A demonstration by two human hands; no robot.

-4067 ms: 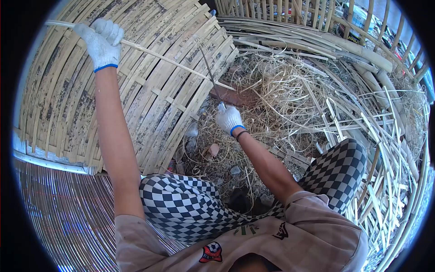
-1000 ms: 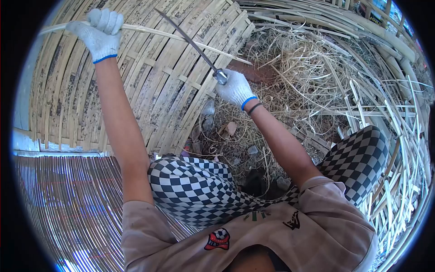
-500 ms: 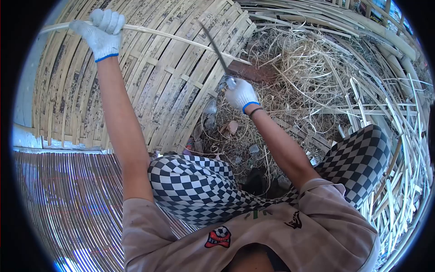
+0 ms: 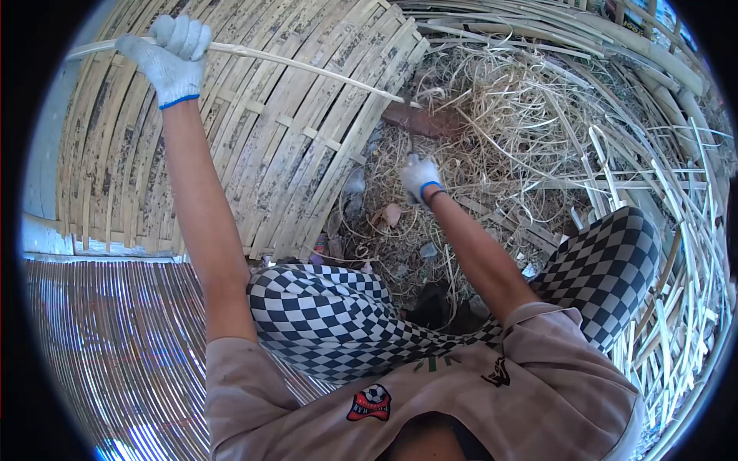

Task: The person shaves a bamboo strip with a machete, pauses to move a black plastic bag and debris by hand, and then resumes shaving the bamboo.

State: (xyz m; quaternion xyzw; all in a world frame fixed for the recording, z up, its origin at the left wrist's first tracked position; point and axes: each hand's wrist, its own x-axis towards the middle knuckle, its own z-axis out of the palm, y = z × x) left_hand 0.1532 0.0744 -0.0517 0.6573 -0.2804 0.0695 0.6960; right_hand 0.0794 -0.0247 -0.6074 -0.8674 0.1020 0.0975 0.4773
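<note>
A white glove with a blue cuff covers my left hand (image 4: 175,58), which is wrapped round a long pale bamboo strip (image 4: 307,67) at the upper left. The strip slants down to the right, its far end over a reddish-brown block (image 4: 427,121). My right hand (image 4: 420,177), gloved the same way, is closed round the handle of a knife (image 4: 411,127). The blade points up toward the strip's far end and is blurred, so whether they touch is unclear.
A woven bamboo panel (image 4: 284,115) lies under my left arm. Curly shavings (image 4: 515,107) cover the ground around the block. Long split strips (image 4: 684,284) are heaped at the right. A slatted mat (image 4: 131,346) is at the lower left, and small stones (image 4: 392,214) lie near my knees.
My right hand has moved to the right and slightly down with the knife, whose blade has swung from pointing up-left to nearly upright. My left hand has barely moved on the strip.
</note>
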